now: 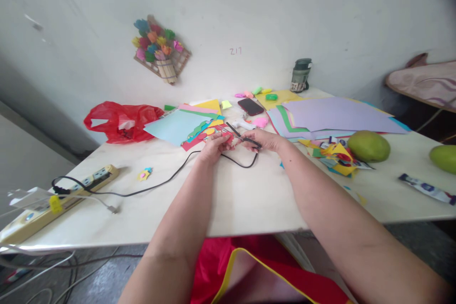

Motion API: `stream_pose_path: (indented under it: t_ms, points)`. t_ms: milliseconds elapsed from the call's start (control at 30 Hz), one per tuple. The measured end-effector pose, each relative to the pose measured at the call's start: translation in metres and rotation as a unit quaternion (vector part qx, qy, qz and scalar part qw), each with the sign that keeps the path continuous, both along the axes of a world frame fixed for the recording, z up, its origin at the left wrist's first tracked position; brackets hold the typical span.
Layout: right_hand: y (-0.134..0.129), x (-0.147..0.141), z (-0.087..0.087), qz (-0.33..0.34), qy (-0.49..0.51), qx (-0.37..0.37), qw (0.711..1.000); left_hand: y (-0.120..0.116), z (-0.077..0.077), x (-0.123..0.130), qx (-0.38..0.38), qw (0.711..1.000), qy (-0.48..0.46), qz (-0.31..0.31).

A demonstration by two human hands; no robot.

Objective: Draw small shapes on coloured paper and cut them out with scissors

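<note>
My left hand pinches a small red paper piece above the white table. Around the handles of a dark pair of scissors the fingers of my right hand are wrapped, and the blades point left toward the red piece. Colored paper scraps lie just beyond my left hand. Behind my right hand are a white glue gun, its black cord passing below both hands, and a pink piece.
A power strip and red plastic bag are at left. Paper sheets, a phone and a green bottle stand or lie farther back. Scraps, a green mango and a tube lie right.
</note>
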State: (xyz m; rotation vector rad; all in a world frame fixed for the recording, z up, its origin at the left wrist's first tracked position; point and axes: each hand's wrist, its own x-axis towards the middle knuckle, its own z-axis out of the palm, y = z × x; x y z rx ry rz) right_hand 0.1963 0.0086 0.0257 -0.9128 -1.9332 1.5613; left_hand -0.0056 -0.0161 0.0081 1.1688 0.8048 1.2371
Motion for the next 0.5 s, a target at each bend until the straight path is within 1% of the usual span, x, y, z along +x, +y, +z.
stream_pose_path:
  t_ms: [167, 333, 500]
  points:
    - [0.0028, -0.0002, -0.0021, 0.003, 0.004, 0.007, 1.000, 0.0002, -0.0005, -0.0004, 0.003, 1.000, 0.003, -0.003]
    - [-0.0008, -0.0001, 0.0017, -0.002, -0.011, 0.029, 1.000, 0.0004, -0.0009, -0.0007, 0.003, 1.000, 0.001, -0.003]
    - [-0.0031, -0.0007, 0.0047, -0.007, -0.010, 0.023, 1.000, 0.0006, -0.0007, -0.0009, 0.004, 1.000, -0.006, -0.005]
